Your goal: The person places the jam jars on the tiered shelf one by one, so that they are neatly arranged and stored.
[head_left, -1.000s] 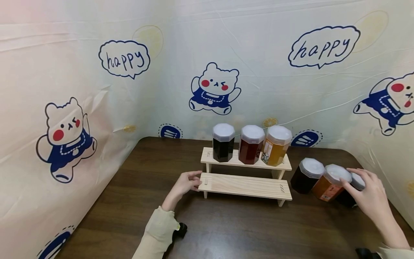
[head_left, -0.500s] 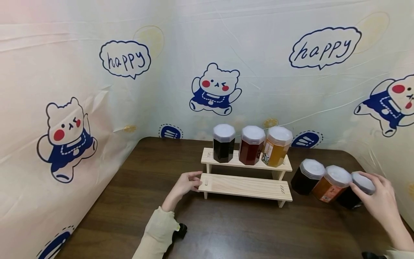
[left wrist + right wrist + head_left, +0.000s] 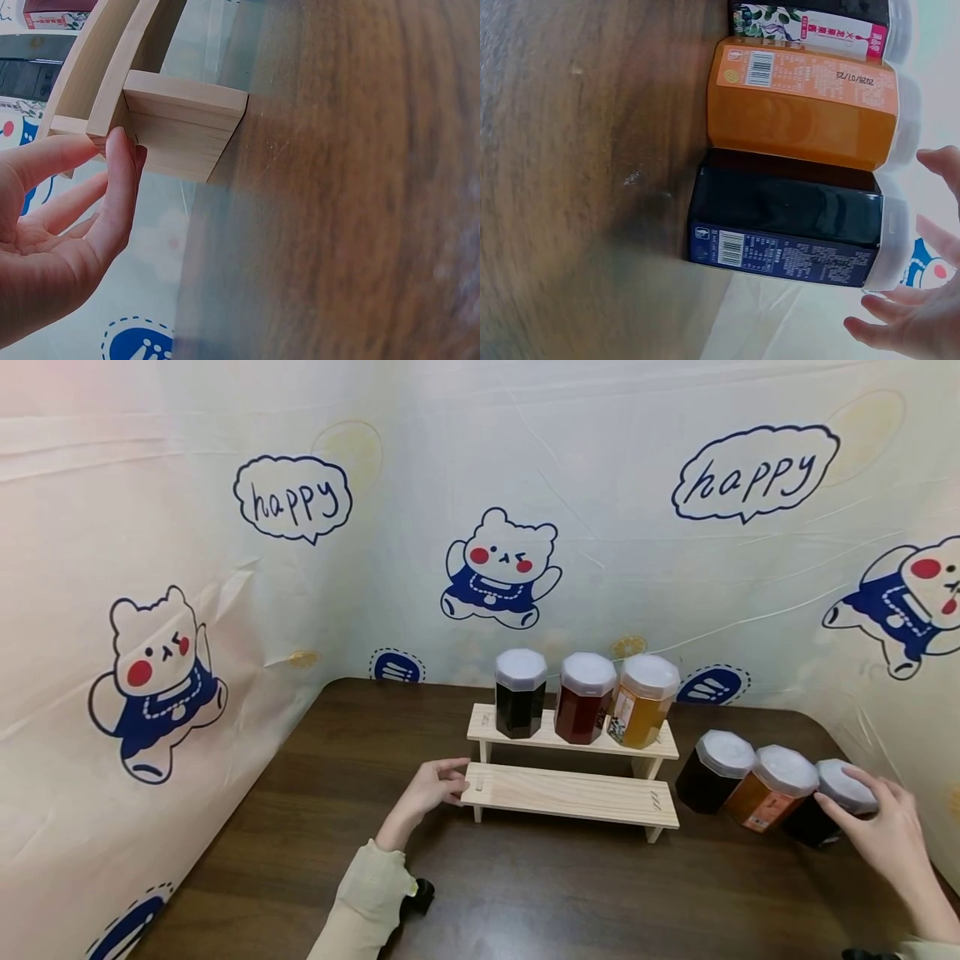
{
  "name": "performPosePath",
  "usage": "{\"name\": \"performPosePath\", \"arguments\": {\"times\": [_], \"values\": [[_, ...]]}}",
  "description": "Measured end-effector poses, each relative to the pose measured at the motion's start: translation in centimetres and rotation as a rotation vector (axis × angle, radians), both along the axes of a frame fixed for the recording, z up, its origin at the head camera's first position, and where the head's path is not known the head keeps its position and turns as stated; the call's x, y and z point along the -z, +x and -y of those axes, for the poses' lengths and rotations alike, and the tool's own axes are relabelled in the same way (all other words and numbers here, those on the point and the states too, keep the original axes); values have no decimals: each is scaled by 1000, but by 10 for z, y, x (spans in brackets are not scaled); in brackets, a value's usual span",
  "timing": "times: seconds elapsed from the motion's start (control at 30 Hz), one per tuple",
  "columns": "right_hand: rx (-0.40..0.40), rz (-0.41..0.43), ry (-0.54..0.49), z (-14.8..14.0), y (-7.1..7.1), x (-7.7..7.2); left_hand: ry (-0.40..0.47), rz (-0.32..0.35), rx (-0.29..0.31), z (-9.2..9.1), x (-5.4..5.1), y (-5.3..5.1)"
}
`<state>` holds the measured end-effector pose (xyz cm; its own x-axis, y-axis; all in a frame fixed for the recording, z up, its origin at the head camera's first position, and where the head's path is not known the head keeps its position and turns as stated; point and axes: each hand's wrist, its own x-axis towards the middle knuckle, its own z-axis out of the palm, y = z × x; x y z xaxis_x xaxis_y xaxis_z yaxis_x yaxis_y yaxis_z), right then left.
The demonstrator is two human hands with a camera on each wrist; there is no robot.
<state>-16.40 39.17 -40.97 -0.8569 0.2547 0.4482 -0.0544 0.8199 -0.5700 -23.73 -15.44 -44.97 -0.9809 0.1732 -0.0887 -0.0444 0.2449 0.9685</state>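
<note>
Remotely, I had the left hand [image 3: 429, 785] pinching the stand [image 3: 570, 792] while the right hand [image 3: 887, 827] spread loosely by the rightmost jar [image 3: 787, 206] on the table [image 3: 540, 893], likely heavy, slick, safest gripped below its lid [image 3: 895, 240].

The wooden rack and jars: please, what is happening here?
A person's left hand pinches the lower board of the wooden rack. The right hand is around the lid of the rightmost dark jar; I cannot tell if it grips. This jar, an orange jar and another dark jar stand on the table beside the rack. Three more jars stand on its upper board.
</note>
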Motion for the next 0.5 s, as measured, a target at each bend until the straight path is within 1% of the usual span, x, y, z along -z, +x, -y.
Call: {"name": "performPosePath", "arguments": {"times": [0.07, 0.17, 0.4, 0.47, 0.5], "values": [[17, 14, -12, -4, -1, 5, -7, -4, -3, 0, 0, 0], [25, 19, -35, -7, -2, 9, -9, -7, -2, 0, 0, 1], [29, 63, -63, -7, -1, 10, 0, 0, 1, 0, -1, 1], [31, 59, -77, -7, -2, 11, 4, 0, 4, 0, -1, 1], [32, 54, -84, -7, -3, 13, 4, 2, 5, -1, -5, 3]]}}
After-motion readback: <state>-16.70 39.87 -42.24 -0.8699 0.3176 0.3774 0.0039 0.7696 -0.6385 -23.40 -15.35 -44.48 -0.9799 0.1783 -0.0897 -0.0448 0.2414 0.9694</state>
